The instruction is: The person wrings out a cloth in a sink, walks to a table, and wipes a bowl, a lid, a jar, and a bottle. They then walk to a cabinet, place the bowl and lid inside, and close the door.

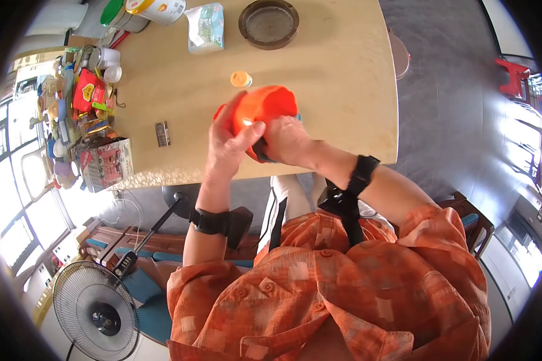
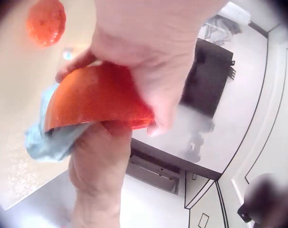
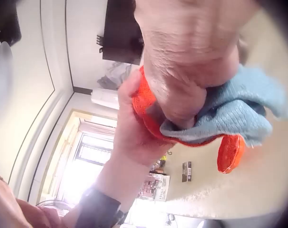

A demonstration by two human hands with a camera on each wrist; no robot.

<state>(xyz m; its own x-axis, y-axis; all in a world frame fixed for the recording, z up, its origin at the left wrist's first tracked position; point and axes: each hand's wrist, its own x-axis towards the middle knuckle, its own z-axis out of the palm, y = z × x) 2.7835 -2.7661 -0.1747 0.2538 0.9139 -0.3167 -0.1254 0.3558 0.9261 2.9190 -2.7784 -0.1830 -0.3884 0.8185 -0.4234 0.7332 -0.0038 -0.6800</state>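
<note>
My left hand (image 1: pixel 227 143) grips an orange bowl (image 2: pixel 89 95) from outside, fingers and thumb spread around its wall. The bowl is tipped on its side above the table, near the front edge. My right hand (image 3: pixel 186 71) reaches into the bowl's mouth and holds a light blue cloth (image 3: pixel 234 111) against the inner wall. Part of that cloth (image 2: pixel 53 137) hangs out past the rim. Its fingertips are hidden by the bowl and the folds. A second orange round piece (image 2: pixel 46 23), with a wavy edge, lies on the table beyond the bowl.
On the table (image 1: pixel 343 78) stand a small yellow-topped tub (image 1: pixel 241 79), a tissue pack (image 1: pixel 205 29) and a round brown dish (image 1: pixel 268 23). A small dark box (image 1: pixel 162 133) lies to the left. Assorted packets and a carton (image 1: pixel 107 163) crowd the left edge. A fan (image 1: pixel 96 310) stands at lower left.
</note>
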